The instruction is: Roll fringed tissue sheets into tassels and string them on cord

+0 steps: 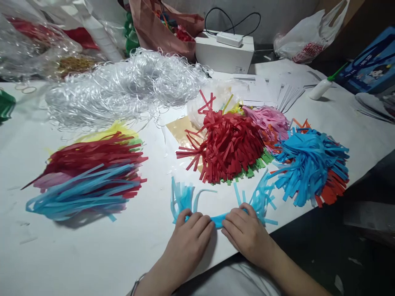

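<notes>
Both my hands press on a light blue fringed tissue-paper strip [218,219] lying at the near edge of the white table [92,255]. My left hand [189,235] has its fingers curled over the strip's left half. My right hand [243,234] grips the right half, fingers bent down on the rolled middle. The strip's cut fringes fan up on both sides, beyond my fingertips.
A flat stack of red, blue and yellow fringed sheets [89,176] lies at the left. Red [228,144], pink [268,119] and blue [308,164] tassel heaps lie behind my hands. Clear plastic strands [123,86], a white box [225,51], bags, papers and a glue bottle [322,87] stand farther back.
</notes>
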`<state>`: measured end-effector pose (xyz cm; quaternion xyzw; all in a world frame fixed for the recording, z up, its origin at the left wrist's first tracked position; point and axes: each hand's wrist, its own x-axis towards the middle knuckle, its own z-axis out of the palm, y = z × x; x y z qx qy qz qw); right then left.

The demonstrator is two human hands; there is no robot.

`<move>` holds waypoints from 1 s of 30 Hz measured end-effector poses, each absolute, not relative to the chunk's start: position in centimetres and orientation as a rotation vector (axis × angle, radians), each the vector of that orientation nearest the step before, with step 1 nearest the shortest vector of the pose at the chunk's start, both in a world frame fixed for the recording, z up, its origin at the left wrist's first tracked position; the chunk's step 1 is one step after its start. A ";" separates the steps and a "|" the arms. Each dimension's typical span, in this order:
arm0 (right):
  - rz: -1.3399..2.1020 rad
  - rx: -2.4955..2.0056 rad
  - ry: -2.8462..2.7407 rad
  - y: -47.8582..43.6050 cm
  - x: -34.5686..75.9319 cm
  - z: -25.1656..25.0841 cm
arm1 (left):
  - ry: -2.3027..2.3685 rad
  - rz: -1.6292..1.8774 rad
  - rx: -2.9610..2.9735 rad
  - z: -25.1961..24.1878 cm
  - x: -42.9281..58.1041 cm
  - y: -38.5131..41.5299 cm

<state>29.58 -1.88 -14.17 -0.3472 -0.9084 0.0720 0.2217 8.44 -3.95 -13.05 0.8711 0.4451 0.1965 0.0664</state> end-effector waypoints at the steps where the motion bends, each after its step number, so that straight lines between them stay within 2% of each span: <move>1: 0.186 -0.977 -2.505 -1.8 29.7 -14.2 | 1.352 0.595 2.601 -13.1 8.2 -3.9; 11: 0.217 -1.166 -2.403 -0.4 31.4 -14.2 | 1.649 0.785 2.339 -12.4 7.4 -5.1; 21: 0.240 -1.428 -2.319 -0.1 30.6 -13.7 | 1.828 0.513 2.309 -12.5 8.0 -4.2; 24: 0.256 -1.454 -2.258 -0.2 30.4 -13.0 | 1.843 0.514 2.289 -12.3 8.1 -3.9; 27: 0.133 -1.465 -2.211 -0.6 29.9 -12.3 | 1.832 0.591 2.272 -12.2 8.2 -3.7; 30: 0.109 -1.262 -2.289 -1.2 29.0 -12.1 | 1.730 0.665 2.306 -12.4 8.1 -3.7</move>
